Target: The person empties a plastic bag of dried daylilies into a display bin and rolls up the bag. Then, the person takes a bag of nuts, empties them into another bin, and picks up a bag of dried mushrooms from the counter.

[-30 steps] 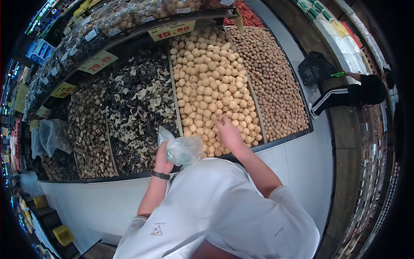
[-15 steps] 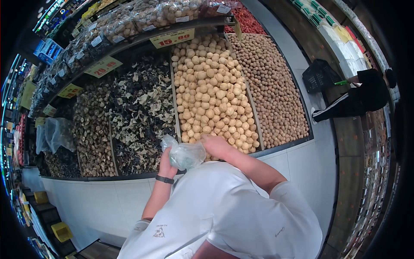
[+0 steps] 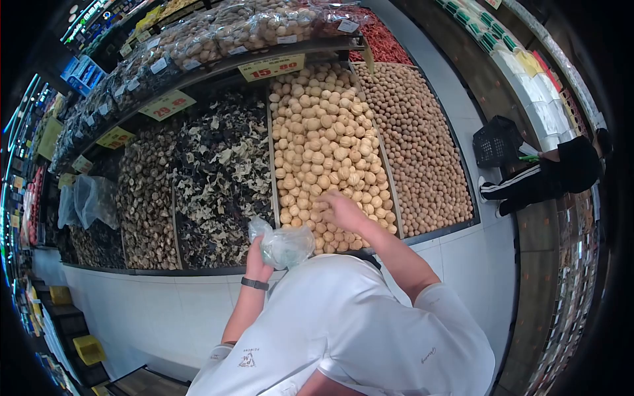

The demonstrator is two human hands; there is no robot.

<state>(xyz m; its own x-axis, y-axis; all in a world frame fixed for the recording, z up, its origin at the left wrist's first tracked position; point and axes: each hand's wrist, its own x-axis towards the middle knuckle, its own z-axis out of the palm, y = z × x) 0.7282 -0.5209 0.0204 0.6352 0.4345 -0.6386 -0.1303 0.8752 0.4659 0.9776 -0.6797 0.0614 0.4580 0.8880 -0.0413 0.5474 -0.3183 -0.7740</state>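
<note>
My left hand is closed on the gathered edge of a clear plastic bag, held low at the front of the bins; what is inside is hard to make out. Over the bin of pale round walnuts my right hand reaches in from the right. Its bent fingers are closed around a walnut on top of the heap, partly hidden by the hand. The bag's right side overlaps the front walnuts.
Dried black fungus fills the bin to the left, and smaller brown nuts the one to the right. A shelf of bagged goods overhangs the back. At right stands a person in black by a black basket.
My right hand has moved from beside the bag, up and right onto the walnuts. The bag stays in my left hand, slightly lower in view. The person's legs at right have shifted.
</note>
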